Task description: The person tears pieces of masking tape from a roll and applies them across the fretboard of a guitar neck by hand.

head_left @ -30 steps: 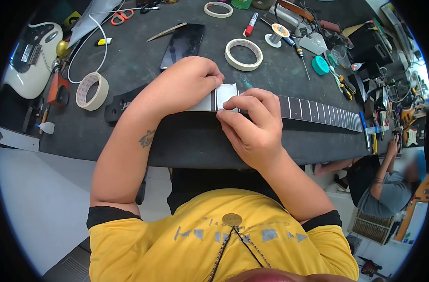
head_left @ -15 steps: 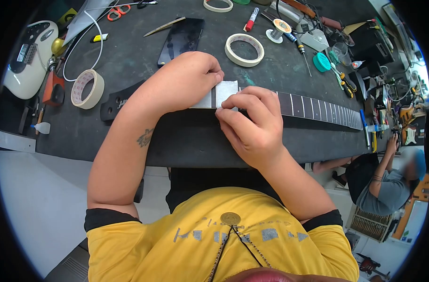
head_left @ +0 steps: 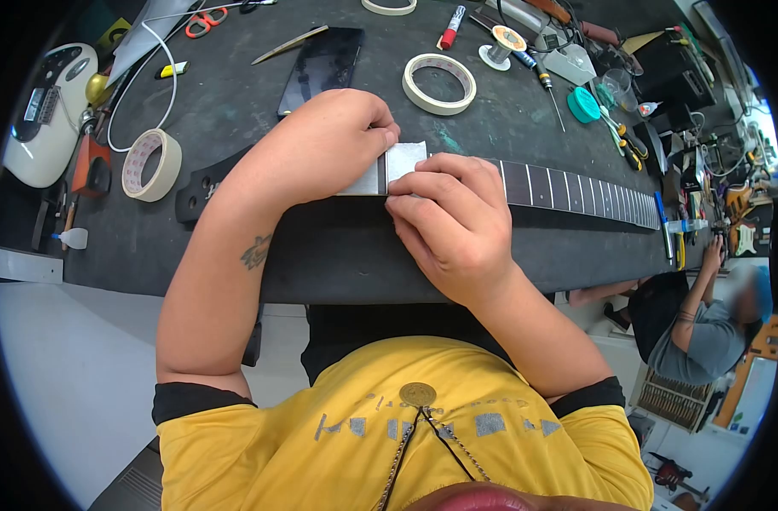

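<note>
A guitar neck (head_left: 562, 191) lies across the workbench, its dark headstock (head_left: 203, 186) to the left, partly behind my left forearm. Pale tape (head_left: 406, 159) covers part of the fretboard between my hands. My left hand (head_left: 344, 140) rests over the neck with curled fingers pressed together at the tape's left edge; anything between the fingertips is hidden. My right hand (head_left: 455, 223) has its fingers bent and pinched at the tape's lower edge, and what it grips is too small to make out.
Masking tape rolls (head_left: 439, 84) (head_left: 151, 165), a phone (head_left: 322, 69), a red marker (head_left: 451, 28), a solder spool (head_left: 501, 48) and a screwdriver (head_left: 546, 82) lie around the neck. A white guitar body (head_left: 51, 128) is at left. Another person (head_left: 696, 334) sits at right.
The view has shifted slightly, so the bench items appear a little further left and higher. Both hands stay at the taped section, and my right fingers have moved slightly over the tape.
</note>
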